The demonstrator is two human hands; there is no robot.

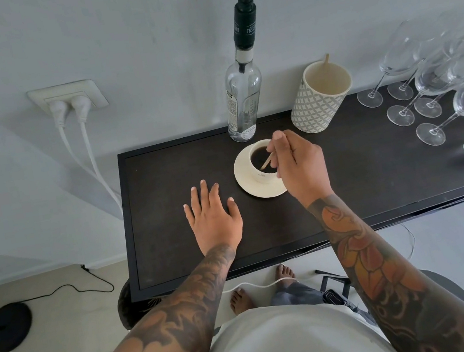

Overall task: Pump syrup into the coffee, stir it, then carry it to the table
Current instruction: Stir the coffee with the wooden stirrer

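Note:
A small cream cup of dark coffee stands on a cream saucer on the dark sideboard. My right hand is over the cup's right side, pinching a thin wooden stir stick whose lower end dips into the coffee. My left hand lies flat on the sideboard, fingers spread, a little left of the saucer and holding nothing. Behind the cup stands a clear glass syrup bottle with a tall black pump top.
A patterned cream tumbler with another stick in it stands right of the bottle. Several upright wine glasses crowd the right end of the sideboard. A wall socket with two white cables is at left. Cables and a black lamp base lie on the floor.

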